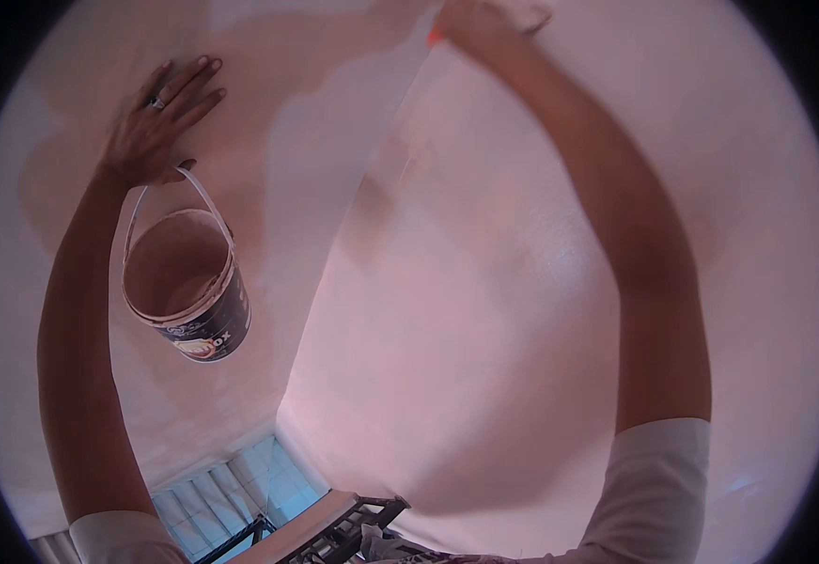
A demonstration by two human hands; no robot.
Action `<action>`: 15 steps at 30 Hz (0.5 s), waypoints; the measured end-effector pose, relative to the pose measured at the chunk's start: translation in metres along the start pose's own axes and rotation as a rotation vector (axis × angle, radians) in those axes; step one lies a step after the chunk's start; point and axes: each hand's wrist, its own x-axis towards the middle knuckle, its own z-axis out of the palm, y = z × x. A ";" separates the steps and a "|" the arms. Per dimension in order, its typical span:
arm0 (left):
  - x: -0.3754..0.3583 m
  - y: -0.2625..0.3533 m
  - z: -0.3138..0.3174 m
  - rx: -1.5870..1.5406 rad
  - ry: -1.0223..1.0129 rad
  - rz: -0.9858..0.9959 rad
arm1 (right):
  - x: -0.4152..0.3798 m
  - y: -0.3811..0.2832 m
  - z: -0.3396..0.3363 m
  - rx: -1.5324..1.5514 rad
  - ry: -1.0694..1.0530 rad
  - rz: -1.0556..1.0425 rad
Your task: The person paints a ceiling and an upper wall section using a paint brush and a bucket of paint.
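1. Head view, bucket. The bucket (233,305) hung in front of the left-hand surface, below the left hand (149,141), its mouth turned toward the viewer. The inside was coated pinkish brown, and the rim was smeared with the same colour. The outer wall was dark, with a printed label (204,347) on which the letters "OX" could be read. A thin, pale handle (205,195) arched up from both sides of the rim.

2. Head view, left hand. The fingers were spread against the patchy, damp-looking surface (306,160); one wore a ring (157,102). The bucket's handle passed by the thumb at the base of the hand.

3. Head view, right hand. The right hand (480,26) was raised to the upper edge, blurred, with something orange (435,35) beside it. How its fingers stood could not be told.

4. Head view, surroundings. A pale pink surface (466,310) met the patchy one along a slanting line. Low down were a blue curtain (204,498) and a dark frame (362,522).
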 end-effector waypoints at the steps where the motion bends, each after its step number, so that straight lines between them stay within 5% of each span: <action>1: 0.000 0.000 0.000 -0.002 0.006 -0.002 | -0.021 -0.035 0.030 -0.021 0.029 -0.175; 2: 0.000 0.000 0.000 -0.004 0.009 -0.001 | -0.043 -0.072 0.048 -0.036 0.058 -0.351; 8: -0.003 -0.004 0.011 -0.023 0.087 0.041 | -0.148 -0.234 0.055 0.604 -0.354 -0.095; 10: -0.002 -0.005 0.015 -0.025 0.122 0.049 | -0.154 -0.253 0.076 0.742 -0.499 0.040; 12: -0.002 -0.005 0.014 -0.019 0.121 0.042 | -0.149 -0.250 0.094 0.745 -0.413 0.120; 15: 0.002 -0.004 0.003 0.253 -0.080 0.063 | -0.109 -0.210 0.134 0.595 -0.400 0.155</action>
